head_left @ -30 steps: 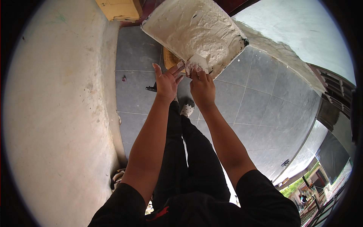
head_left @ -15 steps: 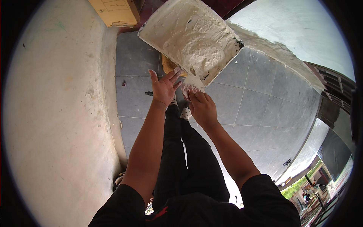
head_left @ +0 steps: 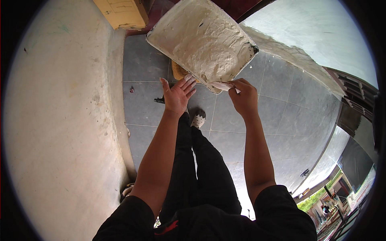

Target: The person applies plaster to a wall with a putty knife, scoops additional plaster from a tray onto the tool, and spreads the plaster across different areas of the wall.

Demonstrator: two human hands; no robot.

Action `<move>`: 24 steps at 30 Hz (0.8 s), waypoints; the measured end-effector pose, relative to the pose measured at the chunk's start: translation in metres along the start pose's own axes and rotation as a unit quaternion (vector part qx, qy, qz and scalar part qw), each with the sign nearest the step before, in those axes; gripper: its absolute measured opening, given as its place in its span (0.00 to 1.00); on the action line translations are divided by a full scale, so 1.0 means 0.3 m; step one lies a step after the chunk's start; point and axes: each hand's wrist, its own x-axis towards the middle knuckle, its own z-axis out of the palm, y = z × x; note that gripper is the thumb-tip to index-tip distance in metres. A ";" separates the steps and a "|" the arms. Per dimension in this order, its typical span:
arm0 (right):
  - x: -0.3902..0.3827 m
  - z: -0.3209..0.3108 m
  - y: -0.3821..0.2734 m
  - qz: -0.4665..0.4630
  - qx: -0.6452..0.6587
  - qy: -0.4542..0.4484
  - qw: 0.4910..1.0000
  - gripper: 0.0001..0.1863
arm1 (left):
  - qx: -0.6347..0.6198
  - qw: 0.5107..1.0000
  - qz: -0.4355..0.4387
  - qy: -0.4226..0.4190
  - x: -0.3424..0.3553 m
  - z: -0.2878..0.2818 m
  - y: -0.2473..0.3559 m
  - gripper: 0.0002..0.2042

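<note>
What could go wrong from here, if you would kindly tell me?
Paste could drop onto the floor, since the right hand holds the scraper at the tray's near corner.
A spill there might also reach the foot, which shows just below that corner.
The left hand is open with whitened fingertips, so its grip might be slippery.

Place: seemingly a home | grey floor tiles ran between plastered walls | spotted sock stood unshod | greenery showed outside
</note>
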 end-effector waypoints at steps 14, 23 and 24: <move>0.098 0.110 0.039 0.027 0.014 -0.013 0.999 0.11 | -0.047 0.999 0.018 0.016 -0.003 0.023 -0.014 0.54; 0.085 0.084 0.012 0.065 0.032 0.044 0.996 0.11 | -0.047 0.999 0.016 -0.001 -0.005 0.010 -0.003 0.53; 0.073 0.087 0.014 0.060 0.006 0.029 0.998 0.11 | -0.052 0.999 0.013 0.009 -0.004 0.016 -0.005 0.53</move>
